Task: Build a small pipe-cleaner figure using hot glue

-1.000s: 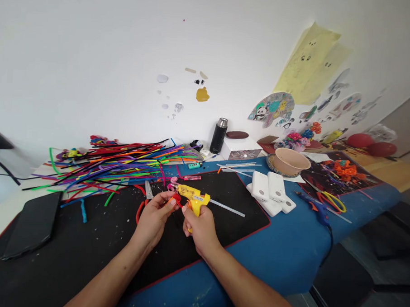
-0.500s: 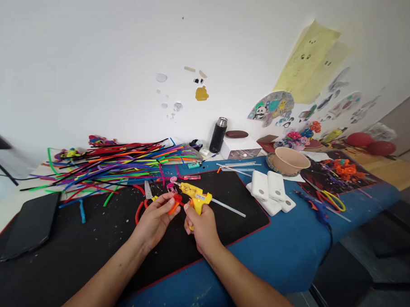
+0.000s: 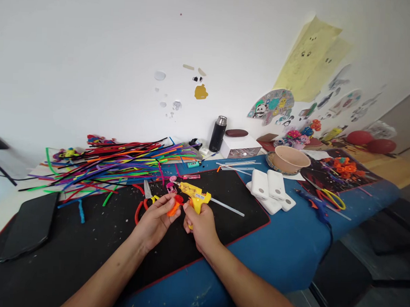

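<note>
My left hand (image 3: 157, 219) is closed on a small red-and-orange fuzzy piece (image 3: 174, 207), which looks made of pipe cleaner. Beside it, my right hand (image 3: 202, 221) grips the handle of a yellow hot glue gun (image 3: 195, 193). The nozzle points left, and a clear glue stick (image 3: 228, 207) juts from the back. Just beyond the nozzle a small pink piece (image 3: 171, 187) rests on the black mat (image 3: 235, 232). Scissors (image 3: 147, 190) with red and yellow handles lie left of my left hand, partly hidden by it.
A heap of coloured pipe cleaners (image 3: 123, 163) spreads at the back left, above a dark flat tablet-like object (image 3: 30, 227). Stacked white devices (image 3: 267, 190), a beige bowl (image 3: 291, 159) and a blue glue gun (image 3: 316, 206) are at right. A black flask (image 3: 218, 135) stands by the wall.
The red-and-orange piece has turned slightly in my left hand, showing more of its orange part. Both hands keep nearly the same place; the view has shifted a little.
</note>
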`<state>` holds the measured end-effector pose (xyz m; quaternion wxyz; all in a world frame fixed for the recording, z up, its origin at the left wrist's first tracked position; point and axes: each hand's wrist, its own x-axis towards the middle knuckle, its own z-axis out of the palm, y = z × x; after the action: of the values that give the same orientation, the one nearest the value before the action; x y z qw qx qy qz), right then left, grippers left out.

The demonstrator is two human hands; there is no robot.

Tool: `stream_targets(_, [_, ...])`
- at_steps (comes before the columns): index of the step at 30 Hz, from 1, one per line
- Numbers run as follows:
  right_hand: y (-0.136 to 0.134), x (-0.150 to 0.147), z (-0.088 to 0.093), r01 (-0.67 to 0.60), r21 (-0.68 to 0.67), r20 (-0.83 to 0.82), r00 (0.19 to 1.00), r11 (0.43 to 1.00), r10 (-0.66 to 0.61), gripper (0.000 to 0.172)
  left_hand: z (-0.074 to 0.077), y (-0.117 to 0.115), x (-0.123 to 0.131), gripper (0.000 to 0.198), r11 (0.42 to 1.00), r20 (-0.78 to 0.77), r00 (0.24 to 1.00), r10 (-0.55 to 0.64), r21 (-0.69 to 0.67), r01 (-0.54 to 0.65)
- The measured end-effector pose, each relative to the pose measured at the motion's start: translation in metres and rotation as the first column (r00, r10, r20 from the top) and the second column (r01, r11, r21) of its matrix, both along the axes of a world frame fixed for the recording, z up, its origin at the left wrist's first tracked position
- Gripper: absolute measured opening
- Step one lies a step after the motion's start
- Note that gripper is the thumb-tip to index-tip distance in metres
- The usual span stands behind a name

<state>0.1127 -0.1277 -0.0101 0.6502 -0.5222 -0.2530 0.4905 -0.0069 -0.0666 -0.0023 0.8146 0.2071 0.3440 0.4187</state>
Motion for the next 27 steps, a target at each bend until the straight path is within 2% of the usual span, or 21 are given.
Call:
stream_targets(6, [-0.001, 0.001, -0.001, -0.023, 0.007, 0.001, 1.0, 1.0, 0.023, 0.028, 0.001, -0.002, -0.003, 0.026, 0.996, 0.004, 0.996, -0.085, 0.018, 0.085])
stream_targets(12, [-0.002, 0.002, -0.003, -0.047, 0.018, -0.029, 0.998, 0.999, 0.047, 0.031, 0.001, -0.002, -0.004, 0.032, 0.979, -0.002, 0.985, -0.172, 0.114, 0.171])
stream_targets(18, [-0.005, 0.006, -0.005, -0.085, 0.046, -0.069, 0.994, 0.995, 0.088, 0.039, 0.002, -0.004, -0.004, 0.042, 0.962, -0.056, 0.976, -0.212, 0.163, 0.218])
stream_targets(27, [-0.007, 0.013, -0.006, -0.182, 0.08, -0.07, 0.98, 0.98, 0.188, 0.051, 0.0, -0.003, -0.005, 0.038, 0.949, -0.045, 0.966, -0.254, 0.179, 0.258])
